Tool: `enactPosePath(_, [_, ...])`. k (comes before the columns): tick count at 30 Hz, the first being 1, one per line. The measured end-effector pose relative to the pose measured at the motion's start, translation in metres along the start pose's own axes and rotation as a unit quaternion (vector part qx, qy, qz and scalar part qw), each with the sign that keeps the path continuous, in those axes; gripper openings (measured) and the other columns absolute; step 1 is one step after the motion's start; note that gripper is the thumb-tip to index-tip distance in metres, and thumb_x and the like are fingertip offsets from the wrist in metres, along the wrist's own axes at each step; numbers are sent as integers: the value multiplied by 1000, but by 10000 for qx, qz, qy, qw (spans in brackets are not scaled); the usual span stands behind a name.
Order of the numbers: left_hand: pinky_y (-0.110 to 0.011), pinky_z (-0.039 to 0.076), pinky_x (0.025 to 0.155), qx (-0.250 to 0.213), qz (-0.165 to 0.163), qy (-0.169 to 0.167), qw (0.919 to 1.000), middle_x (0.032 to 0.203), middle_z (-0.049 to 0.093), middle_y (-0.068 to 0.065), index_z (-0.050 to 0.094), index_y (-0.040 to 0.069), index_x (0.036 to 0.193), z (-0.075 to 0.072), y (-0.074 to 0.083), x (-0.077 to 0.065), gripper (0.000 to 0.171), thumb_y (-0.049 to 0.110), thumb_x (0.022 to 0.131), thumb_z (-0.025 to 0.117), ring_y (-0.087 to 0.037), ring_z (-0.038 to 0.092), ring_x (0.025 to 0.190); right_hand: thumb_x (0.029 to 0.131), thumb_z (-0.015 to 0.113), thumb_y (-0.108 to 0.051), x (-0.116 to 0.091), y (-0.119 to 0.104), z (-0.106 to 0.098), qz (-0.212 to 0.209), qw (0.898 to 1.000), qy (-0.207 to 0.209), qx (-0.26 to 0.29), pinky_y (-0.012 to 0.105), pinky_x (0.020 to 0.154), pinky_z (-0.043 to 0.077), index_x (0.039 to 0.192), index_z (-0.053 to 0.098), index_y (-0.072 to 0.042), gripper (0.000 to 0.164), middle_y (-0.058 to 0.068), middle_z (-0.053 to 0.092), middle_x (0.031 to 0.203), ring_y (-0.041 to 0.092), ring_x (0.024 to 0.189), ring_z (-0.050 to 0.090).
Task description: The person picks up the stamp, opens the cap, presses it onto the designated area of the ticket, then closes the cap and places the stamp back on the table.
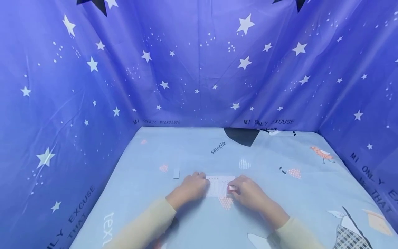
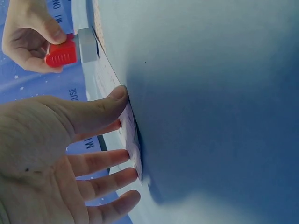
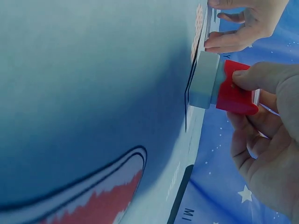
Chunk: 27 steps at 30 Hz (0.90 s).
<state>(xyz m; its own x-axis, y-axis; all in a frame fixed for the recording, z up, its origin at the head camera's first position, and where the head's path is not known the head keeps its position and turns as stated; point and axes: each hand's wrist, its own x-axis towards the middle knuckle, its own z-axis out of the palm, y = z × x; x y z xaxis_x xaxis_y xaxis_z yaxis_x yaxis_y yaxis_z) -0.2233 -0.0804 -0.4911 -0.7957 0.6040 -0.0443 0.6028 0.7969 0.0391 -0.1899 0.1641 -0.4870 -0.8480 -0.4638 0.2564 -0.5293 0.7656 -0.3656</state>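
Observation:
A small white printed paper [image 1: 217,188] lies flat on the light blue patterned cloth between both hands. My right hand [image 1: 249,193] grips a self-inking stamp by its red handle, thumb on one side and fingers on the other. In the right wrist view the stamp [image 3: 236,91] has its grey base down at the paper, by the paper's right end. The stamp's underside is hidden. My left hand [image 1: 194,186] rests at the paper's left end. Its thumb and fingers [image 2: 100,161] are spread and fairly straight, with tips on the paper's edge.
A small pale rectangular piece [image 1: 176,173] lies on the cloth beyond the left hand. The cloth [image 1: 140,193] carries printed birds, hearts and words. Blue star-patterned curtains [image 1: 199,69] enclose the left, back and right sides.

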Motion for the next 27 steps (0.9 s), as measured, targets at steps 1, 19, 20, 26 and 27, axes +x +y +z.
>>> enactPosePath(1, [-34,46,64,-4,6,2,10000,96,59,-1,74,18,97,2,1,0,10,22,87,73,-18,49,82,83,80,-13,-1,0,1,0,10000,-12,7,37,84,54,101,77,-12,18,-6,66,91,14,90,60])
enactPosePath(19, [-32,45,64,-57,-67,100,9999,99,60,1,75,20,99,3,3,-6,14,26,86,76,-16,49,83,83,80,-17,-5,2,9,-204,9996,99,-140,35,84,54,102,76,-12,20,-6,68,92,11,89,60])
enactPosePath(20, [-32,46,64,-54,-66,101,9999,100,60,1,75,20,98,3,3,-6,14,26,86,77,-16,49,83,84,80,-17,-5,2,9,-169,9997,80,-149,35,84,54,103,76,-12,20,-6,68,92,12,90,60])
enactPosePath(26, [-32,45,62,18,-43,90,9999,97,59,1,75,20,98,4,4,-5,13,25,86,76,-16,49,82,84,79,-15,-4,2,8,56,9999,-48,-93,39,87,54,105,75,-10,21,-4,68,94,16,93,63])
enactPosePath(27, [-32,45,62,33,-42,91,9999,96,59,2,75,20,98,4,4,-5,13,25,86,76,-16,49,81,84,79,-15,-3,2,8,77,9999,-64,-88,39,87,54,105,75,-10,22,-3,68,95,16,93,63])
